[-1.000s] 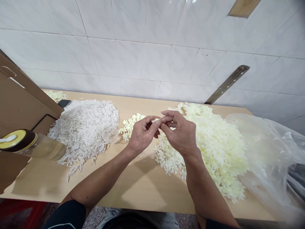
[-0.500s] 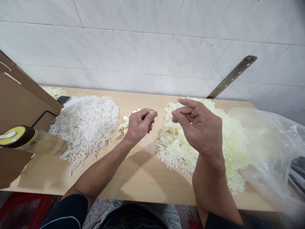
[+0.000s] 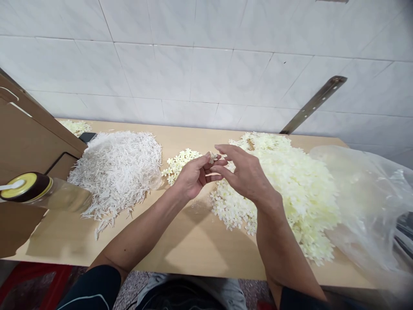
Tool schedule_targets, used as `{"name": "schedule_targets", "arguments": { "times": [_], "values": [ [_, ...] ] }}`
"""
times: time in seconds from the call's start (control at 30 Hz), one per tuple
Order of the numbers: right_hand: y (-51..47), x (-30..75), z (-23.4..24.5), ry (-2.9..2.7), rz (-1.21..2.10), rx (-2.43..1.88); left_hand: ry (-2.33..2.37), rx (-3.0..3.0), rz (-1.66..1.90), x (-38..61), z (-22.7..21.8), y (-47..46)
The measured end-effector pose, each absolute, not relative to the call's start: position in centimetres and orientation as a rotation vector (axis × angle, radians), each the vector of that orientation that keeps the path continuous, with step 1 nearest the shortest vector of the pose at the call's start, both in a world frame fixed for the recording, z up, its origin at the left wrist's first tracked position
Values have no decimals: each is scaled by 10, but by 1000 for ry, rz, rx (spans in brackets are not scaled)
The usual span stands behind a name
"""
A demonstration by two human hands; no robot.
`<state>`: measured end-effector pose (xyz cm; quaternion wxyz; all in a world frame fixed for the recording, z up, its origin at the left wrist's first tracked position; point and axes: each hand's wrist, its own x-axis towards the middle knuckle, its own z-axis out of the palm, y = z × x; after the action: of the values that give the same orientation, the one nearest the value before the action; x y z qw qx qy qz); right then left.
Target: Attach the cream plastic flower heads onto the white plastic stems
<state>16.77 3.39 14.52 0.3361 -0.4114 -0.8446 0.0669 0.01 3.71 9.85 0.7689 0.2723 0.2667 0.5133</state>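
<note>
A small pale flower (image 3: 213, 158) is pinched at the fingertips of my left hand (image 3: 194, 175), over the middle of the table. Close beside it on the right is my right hand (image 3: 247, 172), thumb and fingers apart, with nothing visible in its grasp. Below and to the right of that hand spreads a large heap of cream-yellow flowers (image 3: 300, 185). A smaller cluster of flowers (image 3: 182, 161) lies just behind my left wrist. Further left sits a mound of thin white stick-like pieces (image 3: 112, 168), with a small clear dish (image 3: 151, 178) at its right edge.
A jar with a yellow-and-brown lid (image 3: 26, 187) stands at the left, by a cardboard box (image 3: 29, 129). At the right lies a clear plastic bag (image 3: 364, 193). A tiled wall (image 3: 174, 69) closes off the table's back, with a metal bracket (image 3: 314, 104) on it.
My hands have come together, the right one moving left and slightly down. My left hand has turned its palm up, showing the flower at its fingertips.
</note>
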Motion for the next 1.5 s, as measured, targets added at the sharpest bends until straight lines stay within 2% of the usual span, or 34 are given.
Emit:
{"name": "schedule_targets", "arguments": {
  "times": [0.33,0.57,0.73,0.93,1.1,1.37,1.5],
  "values": [
    [33,147,134,-2052,96,-994,557,473,1172,5,109,24],
    [36,161,142,-1814,479,-1009,475,516,1108,5,108,23],
    [43,171,147,-1956,751,-969,472,628,1148,9,106,21],
    [32,164,150,-2074,454,-982,513,760,1259,8,104,23],
    [32,156,147,-1987,222,-902,443,690,1208,3,115,19],
    [31,152,148,-1899,122,-816,404,547,1080,-1,114,20],
    [30,150,146,-1870,173,-832,384,532,1090,-2,116,19]
  ]
}}
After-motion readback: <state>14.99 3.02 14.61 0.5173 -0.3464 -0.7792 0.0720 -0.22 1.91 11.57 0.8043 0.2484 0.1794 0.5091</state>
